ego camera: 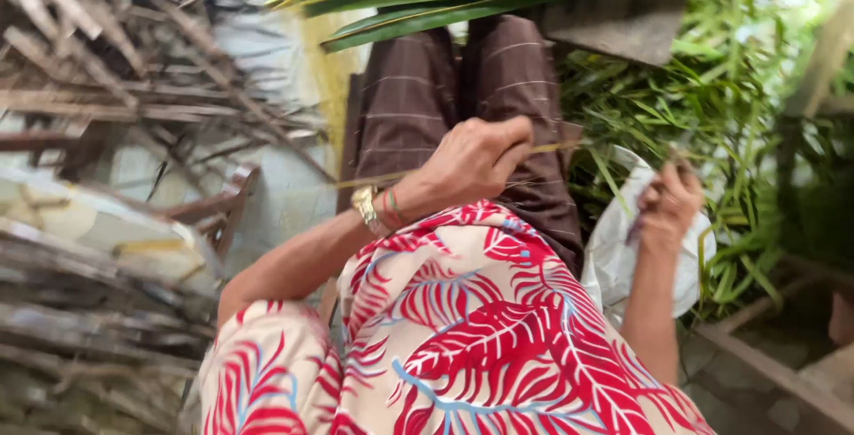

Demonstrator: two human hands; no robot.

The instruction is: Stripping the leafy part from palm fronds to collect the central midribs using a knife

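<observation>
fingers of my left hand (471,161) pinch a thin pale leaf rib (418,173) that runs across my lap, over the brown striped cloth (498,79). my right hand (669,204) is curled shut around a small dark tool, too blurred to name, just above a white sack (614,257). green leaf strips (712,106) lie heaped to the right, dry sticks (107,52) to the left.

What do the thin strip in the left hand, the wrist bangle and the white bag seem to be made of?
The thin strip pinched in the left hand looks like a dried palm-leaf rib: pale yellow, stiff and narrow. The wrist bangle looks like gold-toned metal, shiny. The white bag beside the right hand seems thin plastic, crumpled and slightly glossy, though motion blur leaves that open.
</observation>
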